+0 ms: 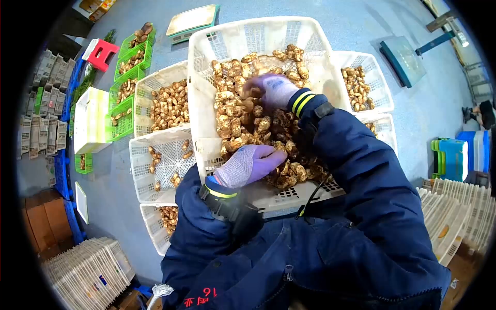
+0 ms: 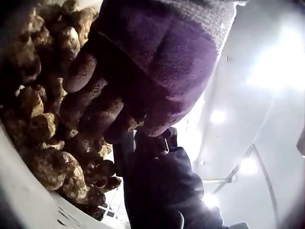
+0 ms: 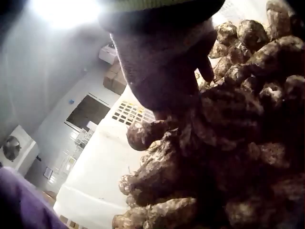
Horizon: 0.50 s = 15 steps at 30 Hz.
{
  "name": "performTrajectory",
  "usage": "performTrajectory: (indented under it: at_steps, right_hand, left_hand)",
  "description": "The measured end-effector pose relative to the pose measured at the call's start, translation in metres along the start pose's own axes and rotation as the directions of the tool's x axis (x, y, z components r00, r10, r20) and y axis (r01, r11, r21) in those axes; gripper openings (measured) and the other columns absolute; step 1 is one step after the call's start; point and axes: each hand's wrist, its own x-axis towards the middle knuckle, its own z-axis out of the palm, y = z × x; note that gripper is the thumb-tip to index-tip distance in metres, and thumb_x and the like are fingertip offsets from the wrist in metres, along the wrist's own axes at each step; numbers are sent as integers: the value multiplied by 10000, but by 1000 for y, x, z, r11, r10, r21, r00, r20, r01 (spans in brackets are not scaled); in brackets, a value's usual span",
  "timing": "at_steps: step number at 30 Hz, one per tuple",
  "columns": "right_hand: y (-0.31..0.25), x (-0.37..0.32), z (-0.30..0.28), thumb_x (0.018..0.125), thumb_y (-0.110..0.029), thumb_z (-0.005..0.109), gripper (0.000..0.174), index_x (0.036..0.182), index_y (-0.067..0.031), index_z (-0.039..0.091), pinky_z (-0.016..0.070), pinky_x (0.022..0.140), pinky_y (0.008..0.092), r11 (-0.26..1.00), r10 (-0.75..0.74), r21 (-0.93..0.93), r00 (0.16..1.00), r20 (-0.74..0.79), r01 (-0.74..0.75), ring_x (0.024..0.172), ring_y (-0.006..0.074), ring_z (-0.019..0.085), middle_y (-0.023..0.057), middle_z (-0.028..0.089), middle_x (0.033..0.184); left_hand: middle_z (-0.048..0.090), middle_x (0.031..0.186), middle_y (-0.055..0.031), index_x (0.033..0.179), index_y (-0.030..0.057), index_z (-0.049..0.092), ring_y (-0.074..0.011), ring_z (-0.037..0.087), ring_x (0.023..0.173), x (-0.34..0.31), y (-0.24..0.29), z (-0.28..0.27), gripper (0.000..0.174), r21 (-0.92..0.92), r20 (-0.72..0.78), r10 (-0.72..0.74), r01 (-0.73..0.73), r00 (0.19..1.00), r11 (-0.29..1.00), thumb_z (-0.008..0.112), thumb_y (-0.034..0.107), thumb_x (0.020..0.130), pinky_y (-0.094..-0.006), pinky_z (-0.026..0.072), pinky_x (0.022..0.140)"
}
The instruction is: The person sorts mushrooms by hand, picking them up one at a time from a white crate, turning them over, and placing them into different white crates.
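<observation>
Right hand (image 1: 279,92) a blur at the fingers, its grip hard to tell; sleeve (image 1: 356,155) seemingly covering part of the lower right basket (image 1: 387,128).

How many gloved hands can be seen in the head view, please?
2: left hand near the front of the large white basket, right hand farther in.

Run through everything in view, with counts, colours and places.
Mushrooms: many, brown, in crates
Large crate: one, white, centre
Smaller crates: five, white, either side
Baskets: at least five, green, left
Box: one, white, beside baskets
Stool: one, red, upper left
Scale-like platform: one, green-white, beyond large crate
Platform scale: one, teal, upper right
Crate stacks: several, white, lower corners
Cardboard boxes: several, brown, lower left
Left hand: one, purple-gloved, touching mushrooms
Right hand: one, purple-gloved, over mushrooms
</observation>
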Motion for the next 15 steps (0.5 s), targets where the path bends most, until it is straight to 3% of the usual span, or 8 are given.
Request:
performTrajectory:
  at_steps: [1,2,3,5,6,9,12,15]
  right_hand:
    - [7,3,-5,815,-149,687,510,1311,-211,585,474,1004,444,932,-40,-360,977,-209,-39,1146,327,599,150,634,1218]
    - [17,10,-20,771,-116,682,433,1202,-132,639,479,976,428,944,177,-252,971,-163,-214,1108,313,608,143,648,1161]
    - [28,20,-34,797,-124,675,428,1224,-127,639,479,988,428,829,517,-173,847,-126,-532,1159,305,598,142,649,1190]
    - [51,-1,-49,830,-148,646,413,1241,-120,634,481,995,421,782,572,-153,793,-209,-604,1172,324,603,154,640,1232]
    - [53,-4,-44,868,-165,593,370,1232,-116,639,486,985,430,813,521,-69,776,-356,-578,1141,334,616,165,641,1224]
    - [18,-12,-43,899,-134,527,332,1205,-122,656,495,963,437,889,367,-121,846,-387,-442,1050,359,644,187,658,1158]
    - [8,-1,-22,868,-90,547,450,1314,-124,590,493,979,416,957,145,-226,973,-177,-183,1142,326,621,171,629,1261]
    - [5,9,-4,854,-180,604,517,1367,-152,546,456,1019,432,990,-32,-141,974,-226,0,1187,329,585,160,618,1276]
  left_hand:
    - [548,655,-107,857,-26,622,-148,512,631,1,-1,1,419,-8,7,16,-16,1000,1000,563,375,965,-328,437,610]
    - [579,675,-88,875,-19,641,-140,535,649,2,-1,0,419,13,5,15,-15,1000,1000,554,380,969,-313,448,625]
    - [610,696,-68,894,-12,660,-131,558,667,1,-1,-1,421,35,2,13,-13,1000,999,544,385,974,-298,460,640]
    - [641,728,-64,914,-9,676,-132,585,706,0,2,-1,419,37,10,-15,14,1000,999,528,377,982,-292,473,676]
    - [640,731,-66,914,-9,676,-134,585,710,0,2,-1,417,34,5,11,-11,1000,999,528,375,982,-295,473,679]
    - [651,746,-72,926,-8,681,-138,599,730,-1,4,-1,401,52,26,23,-24,999,998,524,357,981,-297,480,695]
    - [662,761,-74,943,-2,684,-140,614,745,1,2,-1,391,33,17,12,-13,1000,999,518,350,980,-295,484,701]
    - [667,764,-74,955,2,683,-138,624,755,2,3,-1,366,-13,8,13,-13,1000,1000,535,337,972,-291,486,701]
